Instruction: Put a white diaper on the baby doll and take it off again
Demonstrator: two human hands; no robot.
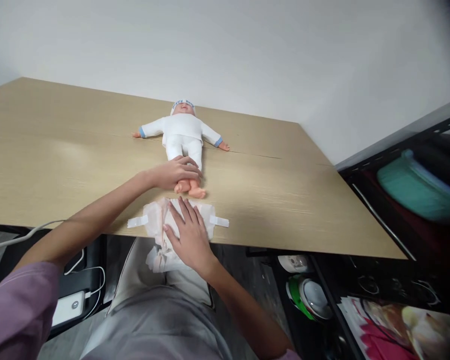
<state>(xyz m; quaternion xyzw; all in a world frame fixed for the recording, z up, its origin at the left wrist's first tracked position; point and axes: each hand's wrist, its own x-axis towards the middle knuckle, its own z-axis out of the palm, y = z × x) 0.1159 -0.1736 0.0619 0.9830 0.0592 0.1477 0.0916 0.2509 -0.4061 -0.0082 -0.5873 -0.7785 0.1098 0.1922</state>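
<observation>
A baby doll in a white outfit with blue cuffs lies on its back, arms spread, a white lettered band around its head. My left hand is wrapped over the doll's lower legs, just above its bare feet; the undersides of those fingers are hidden. Closer to me an unfolded white diaper lies at the table's front edge, its tabs spread to both sides. Flat on top of the diaper rests my right hand, fingers stretched out. The diaper's near end hangs over the edge, toward my lap.
The wooden table meets a pale wall at the back. Below its left side is a white power bank with cables. A dark shelf stands at right, holding a teal bowl-like item and, lower down, a green-and-white item.
</observation>
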